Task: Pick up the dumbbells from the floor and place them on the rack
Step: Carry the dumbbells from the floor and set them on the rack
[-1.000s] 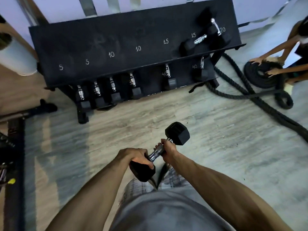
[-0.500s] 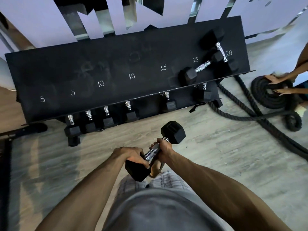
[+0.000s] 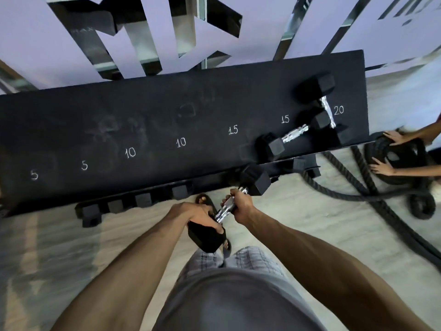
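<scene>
— Where is the black hex-headed dumbbell with the chrome handle [image 3: 229, 209]?
— Off the floor, held slantwise before the long black rack chalked with weight numbers [image 3: 143, 120]. Its far head overlaps the rack's front edge, below a chalked 15.
— And the grip?
— The right hand [image 3: 241, 207] wraps the handle and the left hand [image 3: 198, 213] curls over the near end by the head (both clasp it).
— Anything racked?
— Two black chrome-handled dumbbells [image 3: 294, 136] at the top shelf's right end. A thick black rope [image 3: 353, 187] lies on the floor beyond.
</scene>
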`<state>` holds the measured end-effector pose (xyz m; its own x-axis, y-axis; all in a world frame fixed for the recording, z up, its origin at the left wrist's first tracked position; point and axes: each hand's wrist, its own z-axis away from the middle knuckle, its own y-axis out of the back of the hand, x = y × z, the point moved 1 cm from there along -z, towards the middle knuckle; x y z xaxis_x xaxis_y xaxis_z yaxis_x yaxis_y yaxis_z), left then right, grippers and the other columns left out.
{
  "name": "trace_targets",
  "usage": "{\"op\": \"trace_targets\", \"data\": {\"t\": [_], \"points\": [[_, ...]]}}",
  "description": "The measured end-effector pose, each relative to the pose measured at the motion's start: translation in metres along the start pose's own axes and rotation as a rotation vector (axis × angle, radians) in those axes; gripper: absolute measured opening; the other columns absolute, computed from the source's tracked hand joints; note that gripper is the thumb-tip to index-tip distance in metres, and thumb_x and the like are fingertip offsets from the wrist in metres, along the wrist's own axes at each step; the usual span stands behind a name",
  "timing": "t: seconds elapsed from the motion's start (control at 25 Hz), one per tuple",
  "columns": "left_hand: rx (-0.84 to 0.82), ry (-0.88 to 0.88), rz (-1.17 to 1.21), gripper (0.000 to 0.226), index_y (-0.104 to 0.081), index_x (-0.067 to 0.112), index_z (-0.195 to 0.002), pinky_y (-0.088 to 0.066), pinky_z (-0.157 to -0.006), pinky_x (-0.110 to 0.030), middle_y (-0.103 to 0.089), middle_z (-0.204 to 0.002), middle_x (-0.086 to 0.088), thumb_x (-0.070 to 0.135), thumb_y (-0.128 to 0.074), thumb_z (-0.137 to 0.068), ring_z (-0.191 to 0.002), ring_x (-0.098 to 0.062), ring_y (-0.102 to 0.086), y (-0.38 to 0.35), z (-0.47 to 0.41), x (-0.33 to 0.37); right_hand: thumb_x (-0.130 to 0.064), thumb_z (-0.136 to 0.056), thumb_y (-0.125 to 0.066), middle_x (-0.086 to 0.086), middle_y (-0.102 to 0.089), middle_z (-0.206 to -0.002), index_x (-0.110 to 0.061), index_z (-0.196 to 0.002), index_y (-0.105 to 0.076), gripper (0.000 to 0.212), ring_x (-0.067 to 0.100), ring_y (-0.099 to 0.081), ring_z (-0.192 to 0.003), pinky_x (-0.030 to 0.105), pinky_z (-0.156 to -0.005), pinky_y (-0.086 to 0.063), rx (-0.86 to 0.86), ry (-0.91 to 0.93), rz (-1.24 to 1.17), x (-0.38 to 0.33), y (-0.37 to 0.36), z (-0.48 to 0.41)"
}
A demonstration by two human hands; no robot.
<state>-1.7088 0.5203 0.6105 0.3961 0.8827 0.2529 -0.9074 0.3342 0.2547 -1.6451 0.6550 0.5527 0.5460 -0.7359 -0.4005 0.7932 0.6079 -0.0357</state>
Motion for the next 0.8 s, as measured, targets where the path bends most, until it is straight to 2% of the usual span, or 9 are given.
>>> {"op": "trace_targets", "data": {"t": [0.12, 0.28, 0.4, 0.56, 0.68, 0.8], "points": [[0.001, -0.035, -0.014, 0.081, -0.051, 0.033, -0.126, -0.053, -0.094, -0.036, -0.057, -0.130, 0.005, 0.079, -0.062, -0.060, -0.111, -0.020, -0.059, 0.054, -0.023, 0.006, -0.007, -0.094, -0.052, 0.010, -0.055, -0.066, -0.006, -0.087, -0.051, 0.007, 0.023, -0.057, -0.057, 0.044, -0.070, -0.054, 0.027, 0.025, -0.023, -0.048, -0.021, -0.022], [0.043, -0.056, 0.028, 0.073, -0.054, 0.030, -0.117, -0.050, -0.090, -0.033, -0.060, -0.122, 0.005, 0.075, -0.065, -0.060, -0.106, -0.018, -0.058, 0.119, -0.049, 0.008, -0.006, -0.092, -0.054, 0.012, -0.057, -0.069, -0.004, -0.087, -0.053, 0.006, 0.024, -0.059, -0.060, 0.042, -0.067, -0.055, 0.034, 0.031, -0.004, -0.110, -0.048, -0.046], [0.118, -0.062, 0.138, 0.074, -0.054, 0.033, -0.110, -0.051, -0.092, -0.037, -0.062, -0.117, 0.004, 0.073, -0.069, -0.050, -0.102, -0.017, -0.059, 0.148, -0.070, 0.004, -0.007, -0.092, -0.054, 0.013, -0.063, -0.073, -0.006, -0.086, -0.053, 0.006, 0.026, -0.065, -0.063, 0.042, -0.064, -0.055, 0.035, 0.015, -0.002, -0.147, -0.064, -0.064], [0.188, -0.013, 0.208, 0.084, -0.050, 0.036, -0.122, -0.049, -0.096, -0.042, -0.052, -0.123, -0.003, 0.068, -0.072, -0.048, -0.113, -0.025, -0.053, 0.180, -0.097, 0.007, -0.009, -0.095, -0.053, 0.017, -0.067, -0.077, -0.005, -0.089, -0.055, 0.007, 0.026, -0.067, -0.066, 0.038, -0.061, -0.055, 0.031, -0.003, 0.025, -0.184, -0.078, -0.093], [0.223, 0.024, 0.252, 0.094, -0.041, 0.032, -0.133, -0.044, -0.102, -0.049, -0.045, -0.134, -0.007, 0.064, -0.076, -0.051, -0.127, -0.031, -0.042, 0.195, -0.112, 0.012, -0.011, -0.094, -0.056, 0.019, -0.070, -0.083, 0.000, -0.099, -0.058, 0.012, 0.028, -0.068, -0.070, 0.044, -0.073, -0.059, 0.029, -0.001, 0.079, -0.204, -0.081, -0.115], [0.301, 0.068, 0.299, 0.105, -0.032, 0.013, -0.141, -0.040, -0.106, -0.046, -0.041, -0.143, -0.011, 0.055, -0.081, -0.058, -0.132, -0.033, -0.038, 0.200, -0.123, 0.020, -0.016, -0.090, -0.063, 0.020, -0.073, -0.089, -0.001, -0.103, -0.060, 0.019, 0.030, -0.072, -0.079, 0.052, -0.088, -0.057, 0.078, -0.022, 0.126, -0.215, -0.082, -0.136]]}}
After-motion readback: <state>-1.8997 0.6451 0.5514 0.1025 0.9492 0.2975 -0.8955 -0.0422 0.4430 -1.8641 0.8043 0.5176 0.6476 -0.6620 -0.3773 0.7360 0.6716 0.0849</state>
